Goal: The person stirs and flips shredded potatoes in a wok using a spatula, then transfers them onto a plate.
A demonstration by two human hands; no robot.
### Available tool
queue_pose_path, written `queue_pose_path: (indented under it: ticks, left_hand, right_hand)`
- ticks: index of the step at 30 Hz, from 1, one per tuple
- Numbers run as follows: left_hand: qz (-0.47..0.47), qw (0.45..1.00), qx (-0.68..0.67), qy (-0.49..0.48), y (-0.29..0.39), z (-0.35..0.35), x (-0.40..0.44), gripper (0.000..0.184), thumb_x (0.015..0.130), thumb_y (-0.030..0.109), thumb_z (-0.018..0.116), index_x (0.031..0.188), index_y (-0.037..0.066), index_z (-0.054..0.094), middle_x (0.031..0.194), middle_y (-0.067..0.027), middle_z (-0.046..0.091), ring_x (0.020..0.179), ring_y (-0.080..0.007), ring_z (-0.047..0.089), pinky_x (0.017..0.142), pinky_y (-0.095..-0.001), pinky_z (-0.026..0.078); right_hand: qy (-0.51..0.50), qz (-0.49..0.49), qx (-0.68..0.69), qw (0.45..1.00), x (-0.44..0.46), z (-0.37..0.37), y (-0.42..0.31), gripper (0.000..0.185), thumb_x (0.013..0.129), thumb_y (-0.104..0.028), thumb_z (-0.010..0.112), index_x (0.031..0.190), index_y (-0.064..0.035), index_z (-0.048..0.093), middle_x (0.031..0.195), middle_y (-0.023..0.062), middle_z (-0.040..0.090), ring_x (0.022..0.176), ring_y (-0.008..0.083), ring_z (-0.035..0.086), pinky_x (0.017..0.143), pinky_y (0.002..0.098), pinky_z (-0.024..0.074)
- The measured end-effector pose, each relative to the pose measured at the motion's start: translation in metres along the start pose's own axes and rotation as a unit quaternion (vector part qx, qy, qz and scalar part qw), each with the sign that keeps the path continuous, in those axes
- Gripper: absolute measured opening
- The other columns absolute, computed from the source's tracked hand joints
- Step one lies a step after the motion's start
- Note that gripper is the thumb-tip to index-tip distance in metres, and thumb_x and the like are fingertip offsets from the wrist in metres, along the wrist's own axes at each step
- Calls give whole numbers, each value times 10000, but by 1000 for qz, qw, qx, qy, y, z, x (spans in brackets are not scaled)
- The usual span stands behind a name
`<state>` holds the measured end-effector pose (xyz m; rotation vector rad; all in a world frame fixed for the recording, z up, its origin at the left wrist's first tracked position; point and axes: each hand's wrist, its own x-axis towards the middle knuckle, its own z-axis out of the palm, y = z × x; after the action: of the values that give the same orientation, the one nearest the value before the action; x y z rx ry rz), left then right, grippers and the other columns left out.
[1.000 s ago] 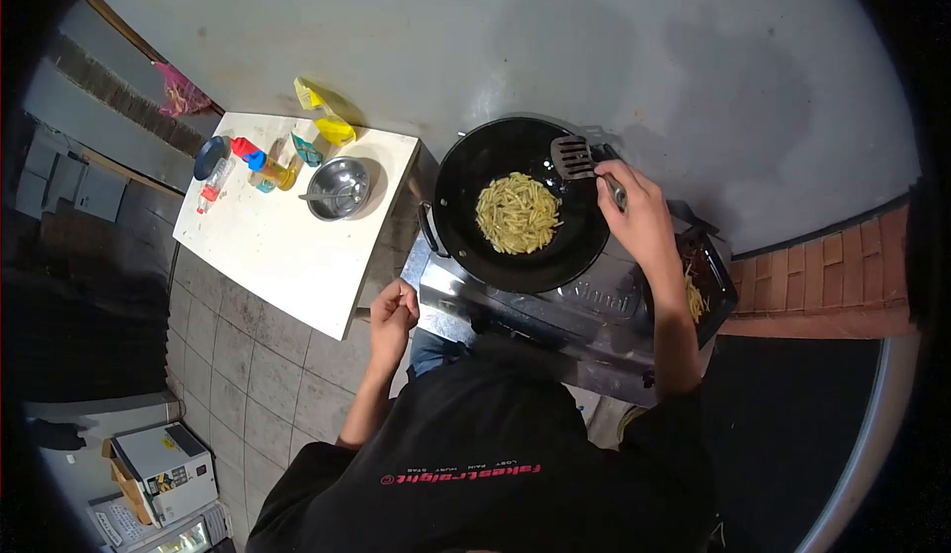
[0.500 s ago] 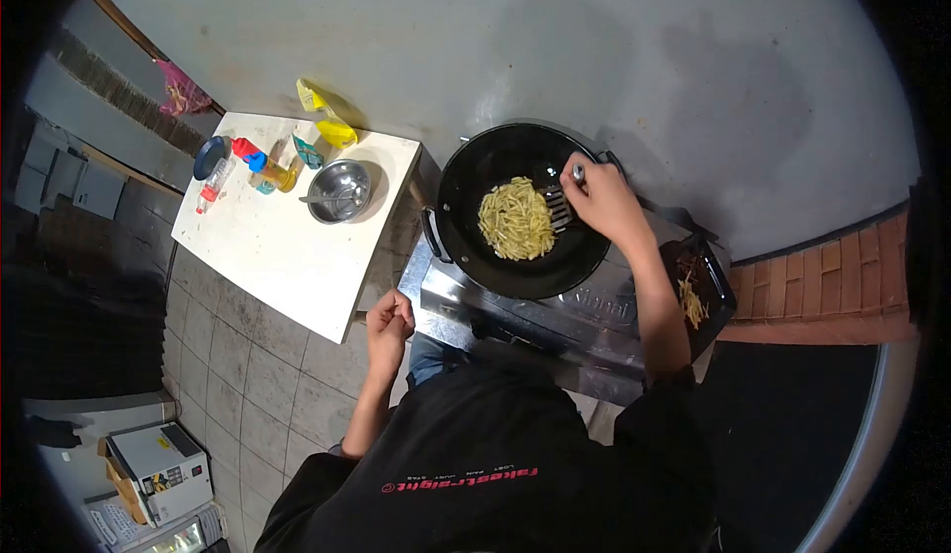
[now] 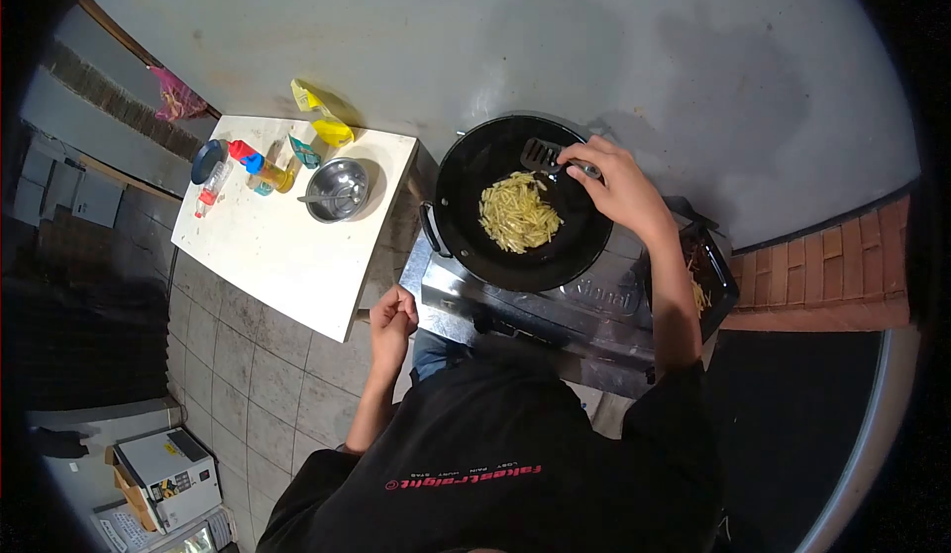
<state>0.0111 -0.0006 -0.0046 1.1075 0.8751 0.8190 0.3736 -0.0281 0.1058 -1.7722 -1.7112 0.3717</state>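
My right hand (image 3: 612,179) grips the handle of a slotted spatula (image 3: 541,155), whose head is over the upper part of a black wok (image 3: 475,251). Pale yellow-green strips of food (image 3: 519,213) lie heaped in the middle of the wok, just below the spatula head. The wok sits on a metal gas stove (image 3: 555,320). To the left of the stove, my left hand (image 3: 393,312) hangs near the edge of a white table, its fingers curled and closed; whatever they may hold is hidden.
The white table (image 3: 267,266) bears a metal bowl (image 3: 337,190) with a spoon, bottles (image 3: 267,172), and a yellow packet (image 3: 322,114). Right of the wok, a black tray (image 3: 715,281) holds more strips. A grey wall (image 3: 426,38) rises behind the stove.
The spatula first went down to the right edge of the food, then rose to the wok's upper part. The heap has shifted slightly. My left hand has barely moved.
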Motion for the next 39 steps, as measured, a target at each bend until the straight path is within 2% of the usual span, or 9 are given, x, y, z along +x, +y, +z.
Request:
queue_pose_path:
  ticks: [9,12,14,16,21,22,27,37,39]
  left_hand:
    - [11,1000,14,-11,-5,-11,-4,224,742,-99,333,767,87,456,635,39,421,528,-33,321,464,-206,209]
    - [8,1000,17,-4,-6,-9,-4,223,742,-100,333,766,85,455,636,39,423,524,-34,323,461,-207,209]
    - [10,1000,17,-10,-8,-10,-2,223,744,-101,334,766,85,456,636,39,424,524,-34,324,460,-207,208]
    - [9,1000,16,-17,-9,-10,-1,223,746,-101,335,767,84,457,637,40,424,524,-34,324,459,-207,208]
    - [1,1000,12,-13,-4,-5,-1,227,742,-105,337,768,81,464,643,39,427,525,-32,323,459,-204,211]
    - [0,1000,13,-14,-4,-6,-2,227,742,-105,337,768,81,464,643,39,427,525,-32,323,459,-204,211]
    - [-4,1000,23,-20,-4,-9,-2,231,737,-110,342,764,82,468,653,36,442,534,-32,333,465,-200,218]
    - [-5,1000,0,0,0,-7,-3,245,734,-119,321,747,71,475,621,48,420,545,-24,314,482,-208,201]
    - [-2,1000,11,-1,1,-7,-4,248,731,-123,319,740,69,476,624,49,425,549,-24,321,482,-207,207]
  right_hand:
    - [16,-1,29,999,18,27,20,167,885,-73,622,1051,-71,641,842,133,553,730,294,553,706,367,449]
    - [-29,29,77,996,16,38,15,158,885,-96,627,1041,-77,641,823,133,552,726,297,552,696,371,449]
    - [-82,-28,40,995,11,36,5,154,884,-127,633,1029,-76,637,815,129,559,718,297,552,688,376,451]
    - [-98,-20,27,995,6,30,-8,148,900,-125,624,1019,-39,634,863,121,584,758,269,581,685,331,460]
    - [-19,30,42,998,0,12,-16,135,902,-115,619,1008,-33,637,899,114,661,749,216,613,633,308,464]
    - [22,24,77,996,-1,12,-15,145,899,-129,627,995,-20,614,845,142,627,661,256,572,635,346,471]
    - [101,54,52,992,-2,8,-2,135,899,-119,629,998,-27,620,854,143,629,657,241,568,629,340,469]
    - [143,48,17,988,4,40,21,117,884,-99,638,980,-35,616,773,132,570,634,242,550,628,344,459]
    - [119,41,63,990,5,46,21,111,883,-97,639,971,-34,613,771,130,569,641,243,553,638,349,459]
